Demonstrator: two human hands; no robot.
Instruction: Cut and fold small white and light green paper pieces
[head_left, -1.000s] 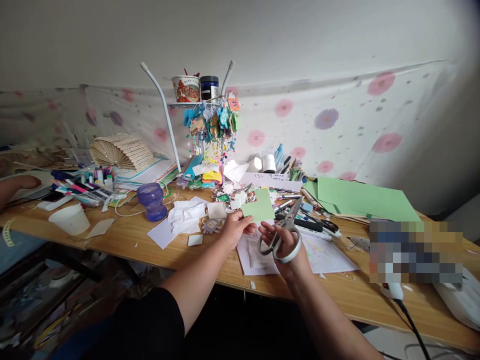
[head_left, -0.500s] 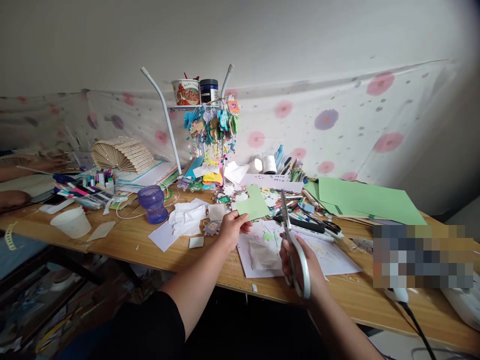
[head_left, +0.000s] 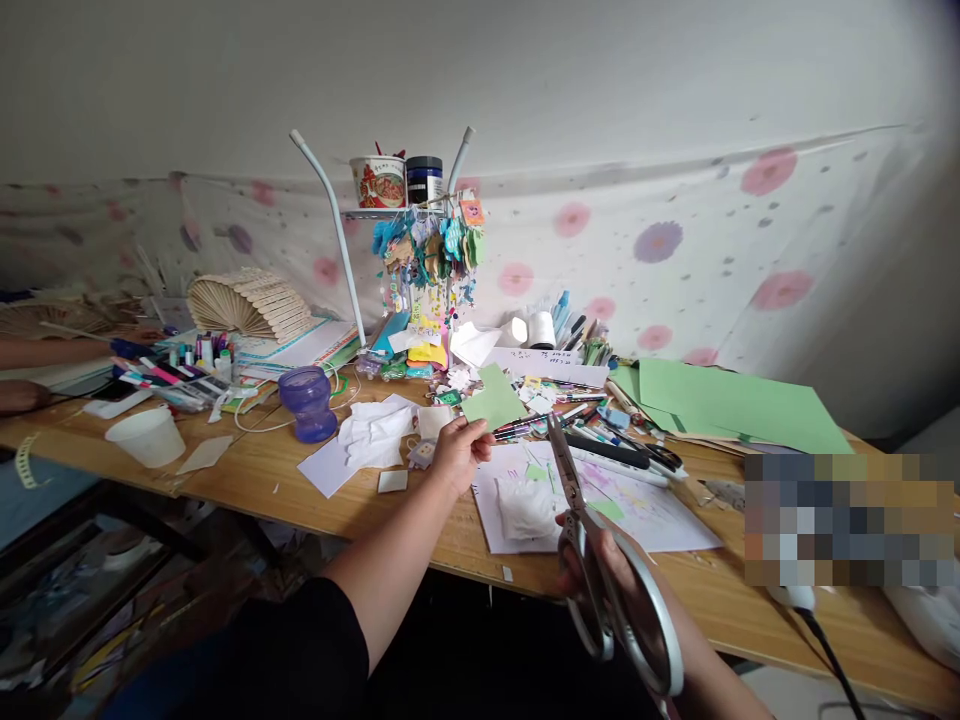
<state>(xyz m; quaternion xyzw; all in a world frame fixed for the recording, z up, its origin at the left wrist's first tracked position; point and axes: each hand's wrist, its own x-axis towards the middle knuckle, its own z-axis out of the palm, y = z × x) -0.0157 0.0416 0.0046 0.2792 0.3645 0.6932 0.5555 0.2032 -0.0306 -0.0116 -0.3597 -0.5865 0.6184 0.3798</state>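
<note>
My left hand (head_left: 463, 450) pinches the lower edge of a small green sheet of paper (head_left: 493, 398), held up over the cluttered middle of the table. In my right hand (head_left: 611, 560) is a pair of metal scissors (head_left: 574, 490), fingers through the handle loops and blades pointing up and away. The blades look closed or nearly so and are apart from the paper. Below, a white sheet with coloured marks (head_left: 660, 515) lies on the table, bearing a folded white tissue (head_left: 525, 508) and small green paper scraps (head_left: 606, 509).
Large green sheets (head_left: 739, 400) lie at the back right. To the left stand a purple cup (head_left: 307, 405), a white cup (head_left: 146, 437) and a pile of markers (head_left: 180, 375). A rack hung with colourful charms (head_left: 427, 245) stands behind. Another person's hand (head_left: 22, 397) rests at far left.
The scissors have come lower and nearer to me, their handles turning to the right. The green paper has tilted and shifted slightly left in my left hand. More green scraps show on the white sheet.
</note>
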